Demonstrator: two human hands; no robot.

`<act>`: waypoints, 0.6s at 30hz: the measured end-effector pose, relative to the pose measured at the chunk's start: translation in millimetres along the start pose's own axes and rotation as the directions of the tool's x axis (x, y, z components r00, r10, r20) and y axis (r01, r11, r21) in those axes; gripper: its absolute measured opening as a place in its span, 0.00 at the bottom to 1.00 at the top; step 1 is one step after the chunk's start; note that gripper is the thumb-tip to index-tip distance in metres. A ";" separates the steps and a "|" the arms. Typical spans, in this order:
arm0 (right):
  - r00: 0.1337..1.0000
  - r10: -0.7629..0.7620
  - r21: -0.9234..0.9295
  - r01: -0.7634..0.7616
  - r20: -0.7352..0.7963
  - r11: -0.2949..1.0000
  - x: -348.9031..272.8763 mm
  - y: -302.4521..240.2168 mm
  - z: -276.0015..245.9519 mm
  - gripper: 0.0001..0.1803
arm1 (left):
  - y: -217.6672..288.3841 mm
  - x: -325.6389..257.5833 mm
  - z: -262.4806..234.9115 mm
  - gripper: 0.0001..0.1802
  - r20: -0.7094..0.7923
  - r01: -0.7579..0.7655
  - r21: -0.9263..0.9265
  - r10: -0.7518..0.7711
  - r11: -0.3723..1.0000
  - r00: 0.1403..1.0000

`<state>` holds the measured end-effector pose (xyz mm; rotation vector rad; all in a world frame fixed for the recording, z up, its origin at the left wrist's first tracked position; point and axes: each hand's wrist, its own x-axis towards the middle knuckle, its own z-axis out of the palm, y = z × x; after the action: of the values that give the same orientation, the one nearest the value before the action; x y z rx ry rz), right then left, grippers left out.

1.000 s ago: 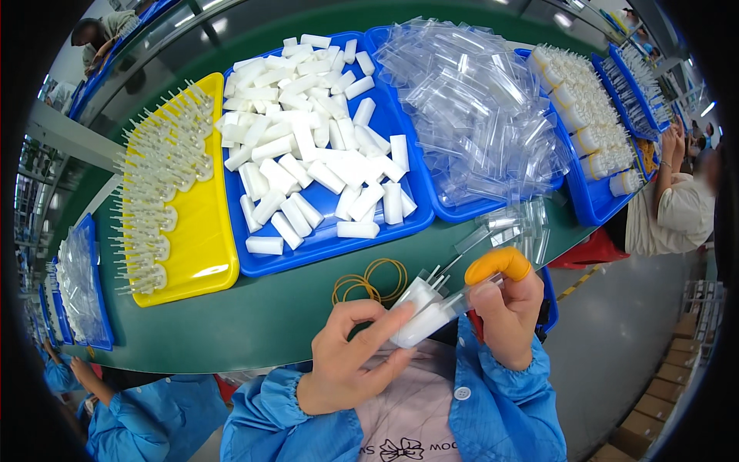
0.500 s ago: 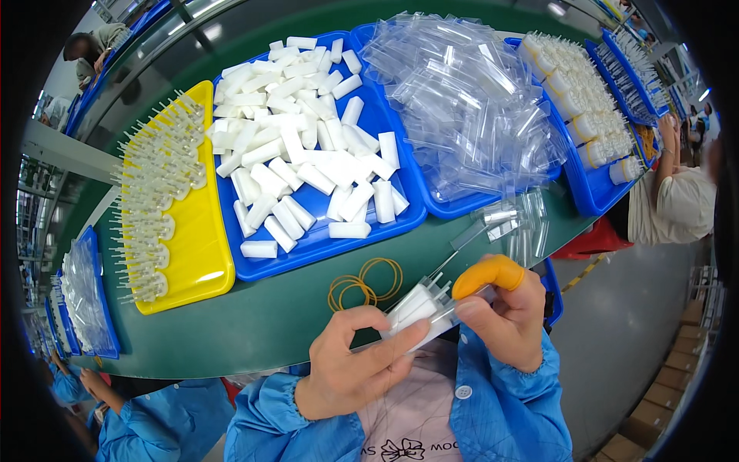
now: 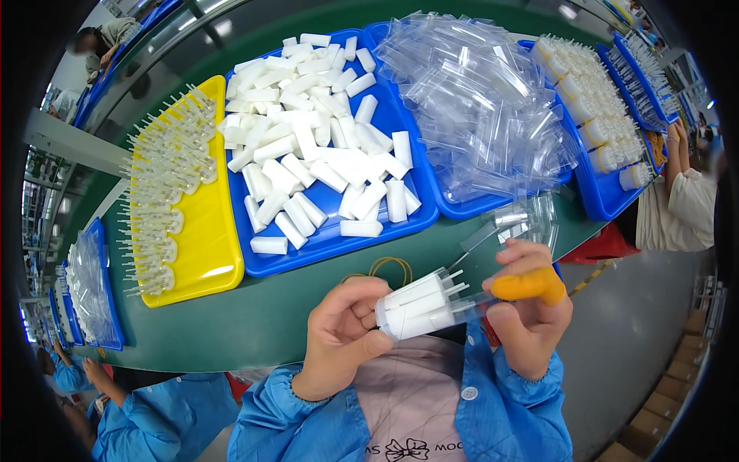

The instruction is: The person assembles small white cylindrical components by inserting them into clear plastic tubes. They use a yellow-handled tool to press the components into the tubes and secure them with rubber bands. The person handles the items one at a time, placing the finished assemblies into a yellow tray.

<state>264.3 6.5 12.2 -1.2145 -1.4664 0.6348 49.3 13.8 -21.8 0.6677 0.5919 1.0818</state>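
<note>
My left hand point(image 3: 342, 331) grips the round base end of a bundle of white foam blocks point(image 3: 419, 304), lying tilted in front of my chest. Several thin white pins stick out of its far end, toward the right. My right hand point(image 3: 531, 316) wears an orange finger cot point(image 3: 531, 286) on one finger. Between its thumb and fingers it pinches a clear plastic strip point(image 3: 481, 304) whose other end meets the bundle's right side. Yellow rubber bands point(image 3: 391, 263) lie on the green table just beyond my left hand, partly hidden by it.
Beyond my hands a blue tray point(image 3: 323, 258) holds white foam blocks; another blue tray point(image 3: 469, 209) is heaped with clear plastic pieces, some lying loose before it. A yellow tray point(image 3: 204, 231) of pinned white parts stands left, a blue tray point(image 3: 596, 185) of bundles right. Other people sit nearby.
The bundle has turned to lie more level, its pins now toward the right. My right hand has moved right, away from the bundle, drawing the clear strip outward. My left grip has shifted to the base.
</note>
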 end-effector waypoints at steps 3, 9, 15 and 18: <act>0.997 -0.053 -0.033 0.055 0.055 0.998 -2.5 -5.3 0.2 0.13 | 3.4 -0.9 -0.3 0.24 0.055 -0.031 0.092 0.026 0.995 0.998; 0.997 -0.074 0.053 0.072 0.035 0.996 -11.5 -13.9 13.1 0.11 | 2.1 -10.1 2.0 0.25 0.146 -0.165 0.198 0.138 0.966 0.980; 0.995 -0.093 0.001 0.093 0.023 0.996 -14.1 -12.5 16.1 0.12 | 0.2 -9.4 1.9 0.25 0.114 -0.163 0.173 0.145 0.971 0.983; 0.986 -0.112 -0.038 0.117 0.127 0.992 0.5 -11.9 10.8 0.12 | -1.1 -5.5 -3.4 0.24 0.054 -0.143 0.158 0.136 0.977 0.989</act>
<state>250.2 5.3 19.8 -1.1329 -1.6511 0.6111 45.6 8.9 -24.2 0.8822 0.6070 1.1551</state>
